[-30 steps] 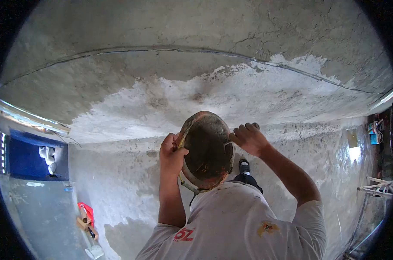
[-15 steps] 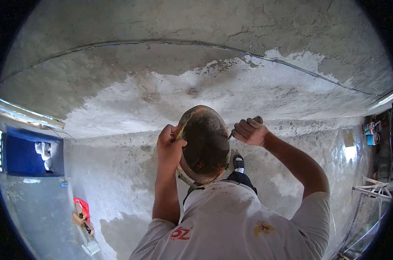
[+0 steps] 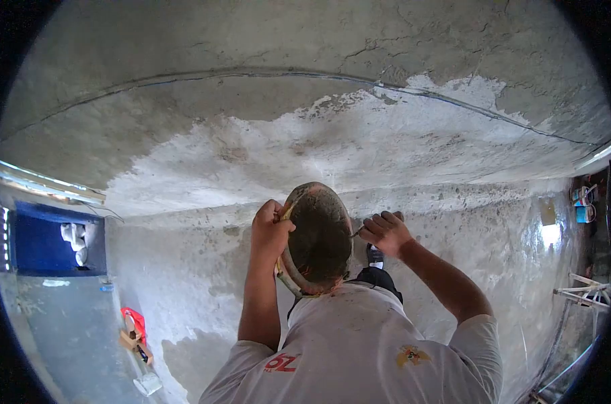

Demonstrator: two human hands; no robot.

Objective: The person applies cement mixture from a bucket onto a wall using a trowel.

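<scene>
A dirt-streaked bucket (image 3: 317, 194) is held up before my body, its mouth facing me and its inside dark and mortar-stained. My left hand (image 3: 272, 227) is closed on the left rim of it. On the opposite side, my right hand (image 3: 385, 232) makes a fist around a tool that looks like a trowel (image 3: 354, 234). The thin neck crosses the bucket's right rim, and its blade is hidden inside. The handle's end pokes out past my fingers.
Ahead rises a partly plastered wall (image 3: 265, 155) with a cable (image 3: 285, 73) running across it. At left are a blue doorway (image 3: 40, 236) and a red bag (image 3: 136, 323) among items on the floor. A wooden frame (image 3: 585, 291) and small cans (image 3: 583, 205) stand at right.
The bucket has dropped slightly in view and tilted a little. My right hand has moved lower and closer to its rim, while my left hand keeps its hold.
</scene>
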